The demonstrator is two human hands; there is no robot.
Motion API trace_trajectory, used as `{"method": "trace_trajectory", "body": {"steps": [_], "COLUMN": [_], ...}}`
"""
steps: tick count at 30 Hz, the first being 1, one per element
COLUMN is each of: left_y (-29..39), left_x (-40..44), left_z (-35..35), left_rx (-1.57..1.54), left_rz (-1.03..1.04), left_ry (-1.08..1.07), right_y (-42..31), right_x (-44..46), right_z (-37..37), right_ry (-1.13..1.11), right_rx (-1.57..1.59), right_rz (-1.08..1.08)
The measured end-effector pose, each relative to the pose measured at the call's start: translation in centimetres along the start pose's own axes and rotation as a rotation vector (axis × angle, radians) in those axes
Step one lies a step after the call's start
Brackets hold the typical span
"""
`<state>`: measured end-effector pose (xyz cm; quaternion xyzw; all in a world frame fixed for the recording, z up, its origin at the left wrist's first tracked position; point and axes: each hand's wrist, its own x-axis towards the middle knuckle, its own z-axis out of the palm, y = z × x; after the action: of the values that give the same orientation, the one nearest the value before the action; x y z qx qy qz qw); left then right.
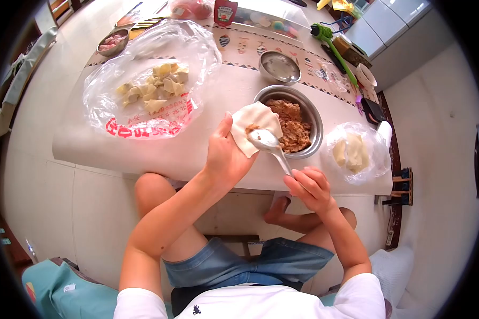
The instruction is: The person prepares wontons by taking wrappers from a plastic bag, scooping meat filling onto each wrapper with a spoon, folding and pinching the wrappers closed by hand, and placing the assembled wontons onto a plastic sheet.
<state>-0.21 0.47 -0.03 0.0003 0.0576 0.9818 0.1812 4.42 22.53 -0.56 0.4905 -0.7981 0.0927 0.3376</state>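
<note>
My left hand (226, 157) holds a wonton wrapper (254, 114), a pale thin sheet of dough lying across the fingers with the thumb at its edge. A small dab of brown filling (251, 128) sits on it. My right hand (311, 189) grips a metal spoon (266, 140) by its handle, with the spoon's bowl against the wrapper. Just behind the wrapper stands a steel bowl (319, 125) of brown minced filling (295, 133), partly hidden by the wrapper. At right, a stack of wrappers (351, 152) lies in a clear plastic bag (378, 165).
Several folded wontons (157, 87) lie on a plastic bag (104, 109) at left. A metal bowl (280, 67) stands behind the filling. Farther back are a small bowl of pinkish pieces (113, 42), a ketchup pouch (225, 13) and a phone (373, 110) at right.
</note>
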Motion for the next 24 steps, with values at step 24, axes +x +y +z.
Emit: {"method": "trace_trajectory", "body": {"steps": [24], "left_y": [0.0], "left_x": [-0.4], "left_z": [0.8], "left_rx": [0.188], "left_rz": [-0.088], "left_ry": [0.066], "right_y": [2.3], "right_x": [5.4], "right_z": [-4.1], "right_ry": [0.505], "right_rx": [0.823], "right_rz": [0.943]}}
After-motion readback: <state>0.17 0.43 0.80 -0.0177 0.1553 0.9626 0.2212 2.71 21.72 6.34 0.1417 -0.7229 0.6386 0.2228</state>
